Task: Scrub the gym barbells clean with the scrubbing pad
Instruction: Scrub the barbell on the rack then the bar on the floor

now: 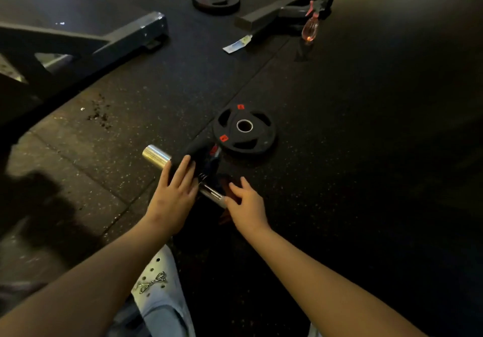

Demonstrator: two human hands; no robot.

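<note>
Barbell (156, 155): lies on the dark rubber floor (366, 153), chrome sleeve end pointing left, with a black mounted plate (194, 147) on it. Left hand (173, 195): fingers straight, resting flat on the mounted plate, grasping nothing. Right hand (247, 203): fingers relaxed and spread, at the bar's thin shaft; contact cannot be told. Loose weight plate (244, 130): flat on the floor just beyond the bar. Spray bottle (310, 29): upright, far back by a bench frame (264, 13).
</note>
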